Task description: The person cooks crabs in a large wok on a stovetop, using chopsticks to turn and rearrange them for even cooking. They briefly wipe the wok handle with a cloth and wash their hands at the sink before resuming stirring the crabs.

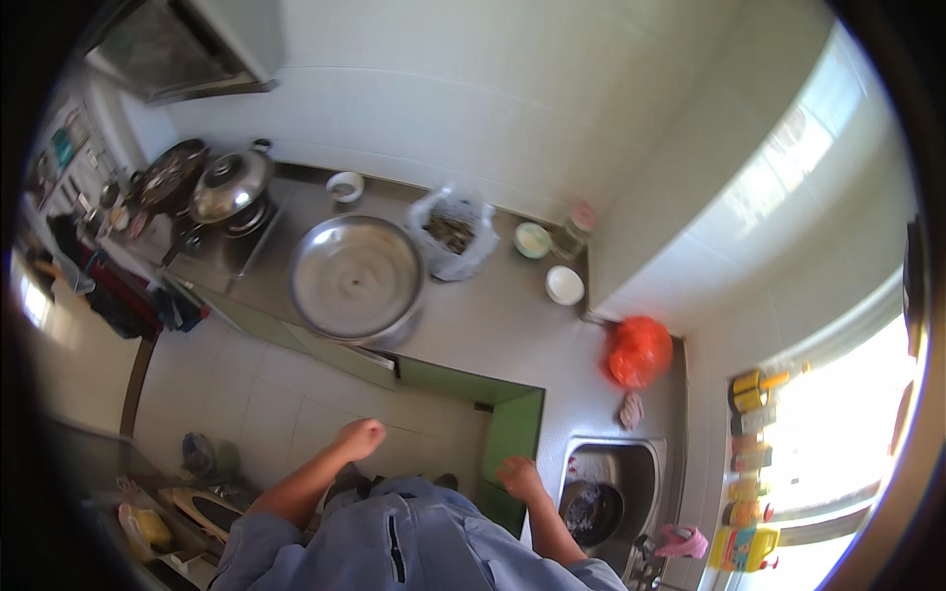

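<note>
My left hand (362,439) is in front of my body over the tiled floor, its fingers curled in with nothing seen in them. Near the green cabinet corner is my right hand (521,479), blurred and bent at the fingers; whether they are closed cannot be made out. A large round stainless steel basin (356,277) sits on the steel counter (465,325) ahead of me. Beside it stands a white plastic bag (462,258) holding dark, leafy-looking pieces. To my right, a dark pan (591,511) lies in the sink (650,465).
A lidded wok (233,188) and another pan (174,177) are on the stove at far left. Bowls (565,285), a glass jar (575,233), a red plastic bag (640,352) and a cloth (632,411) are on the counter. Bottles (748,550) line the windowsill. A cabinet door (347,362) stands ajar.
</note>
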Available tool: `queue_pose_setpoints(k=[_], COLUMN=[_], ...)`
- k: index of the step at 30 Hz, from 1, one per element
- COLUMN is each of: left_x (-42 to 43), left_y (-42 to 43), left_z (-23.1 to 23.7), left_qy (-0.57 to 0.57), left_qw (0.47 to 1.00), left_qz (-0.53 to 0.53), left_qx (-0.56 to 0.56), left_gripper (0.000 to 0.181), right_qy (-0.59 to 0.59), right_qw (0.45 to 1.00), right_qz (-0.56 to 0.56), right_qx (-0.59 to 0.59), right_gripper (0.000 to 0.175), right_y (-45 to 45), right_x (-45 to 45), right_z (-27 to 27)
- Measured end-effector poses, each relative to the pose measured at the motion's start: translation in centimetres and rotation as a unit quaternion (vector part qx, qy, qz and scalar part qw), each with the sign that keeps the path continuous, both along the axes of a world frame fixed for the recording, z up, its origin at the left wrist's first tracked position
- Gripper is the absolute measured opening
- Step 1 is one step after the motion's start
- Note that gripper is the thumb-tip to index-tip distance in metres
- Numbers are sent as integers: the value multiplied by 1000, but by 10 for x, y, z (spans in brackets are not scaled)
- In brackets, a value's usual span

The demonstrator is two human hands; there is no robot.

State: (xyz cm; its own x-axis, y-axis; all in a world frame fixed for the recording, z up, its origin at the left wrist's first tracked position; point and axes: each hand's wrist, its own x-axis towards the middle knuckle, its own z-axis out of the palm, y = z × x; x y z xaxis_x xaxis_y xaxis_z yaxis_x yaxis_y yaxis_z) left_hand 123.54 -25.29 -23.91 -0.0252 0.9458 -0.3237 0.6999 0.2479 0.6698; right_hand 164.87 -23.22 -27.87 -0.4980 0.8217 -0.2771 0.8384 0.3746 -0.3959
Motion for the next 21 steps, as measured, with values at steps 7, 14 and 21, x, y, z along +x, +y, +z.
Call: queue_pose_setpoints(k=[7,14,21], left_x=[-211,-330,-405], left_y=[-177,-257,-273], left_z=[-71,-27,88], left_qy=[-49,-52,-152], left_qw=[932,877,775], left_qz=[360,478,589], left_qx=[-1,-3,168], left_gripper=[19,23,20], right_qy=[44,121,201], right_qw=[984,949,816], right_qz=[162,267,366], right_qx=[-61,-118,-400], right_gripper=[42,41,42], right_y=[30,32,23], right_x=[-223,-453,-675], right_z=[42,84,166])
